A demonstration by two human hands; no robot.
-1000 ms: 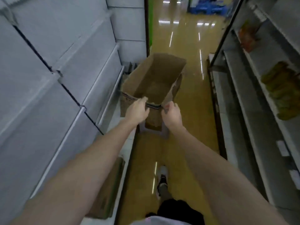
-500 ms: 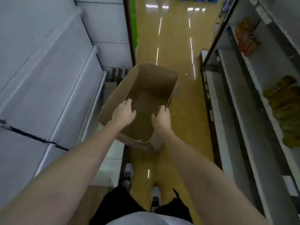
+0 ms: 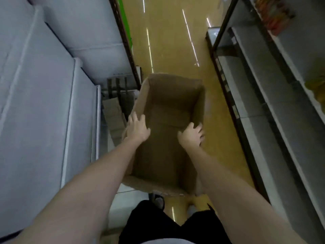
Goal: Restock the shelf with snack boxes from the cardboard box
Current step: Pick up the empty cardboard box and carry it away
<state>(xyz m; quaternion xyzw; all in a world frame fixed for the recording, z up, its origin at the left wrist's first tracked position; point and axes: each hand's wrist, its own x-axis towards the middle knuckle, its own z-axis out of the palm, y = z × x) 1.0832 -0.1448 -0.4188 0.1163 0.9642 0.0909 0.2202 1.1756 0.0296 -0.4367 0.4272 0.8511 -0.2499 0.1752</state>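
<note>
- The cardboard box (image 3: pixel 168 131) is plain brown corrugated stuff, a long rectangle with its open top facing the camera, held up in the aisle between the two shelf units, just in front of the person's legs.
- Inside it's just bare brown walls and a bottom with a flap seam across it. I can't spot any snack boxes in there, though the near end is in shadow.
- The left hand (image 3: pixel 137 129) sits on the box's left wall, fingers fairly straight and spread over the rim, thumb on the inside.
- The right hand (image 3: pixel 190 136) is on the right wall, fingers curled over the top edge and gripping it, with the fingertips hidden on the outside.
- The left shelf unit (image 3: pixel 44 106) is smooth pale grey metal with flat boards and rounded front lips.
- The right shelf unit (image 3: pixel 274 95) has the same grey boards on a dark frame. There are blurry orange and yellow packs (image 3: pixel 316 88) along the far right edge, cut off, so I can't tell what they are.
- The floor (image 3: pixel 168 50) is glossy tan with long streaks of reflected light.
- Flattened cardboard (image 3: pixel 114 113) leans by the base of the left unit, beside some dark slats.
- Black shorts (image 3: pixel 158 224) and part of a shoe (image 3: pixel 159 202) show at the bottom, mostly hidden by the box.
</note>
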